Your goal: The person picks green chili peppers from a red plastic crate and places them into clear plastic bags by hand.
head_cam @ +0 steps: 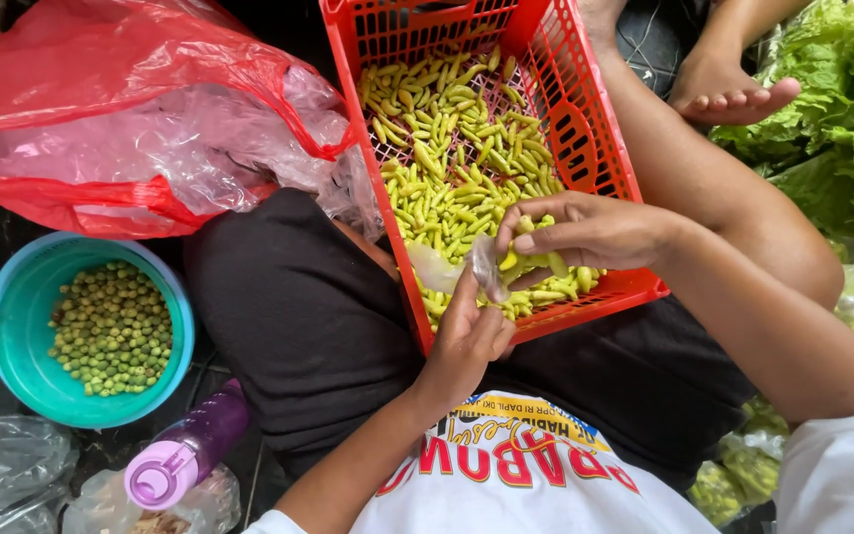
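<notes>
Head view: at the red crate's (600, 148) near edge, the left hand (467, 336) pinches a small clear bag (447, 269) while the right hand (585, 232) pinches light, smooth yellow-green chillies (531, 259) over it; the limp, slippery film seems best gripped at its mouth

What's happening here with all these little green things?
A seated person has a red plastic crate of small yellow-green chillies on their lap. Their right hand grips a bunch of chillies over a small clear plastic bag, which the left hand holds. Beside them sit a teal plastic bowl of small green round pieces, a purple bottle and leafy greens.
</notes>
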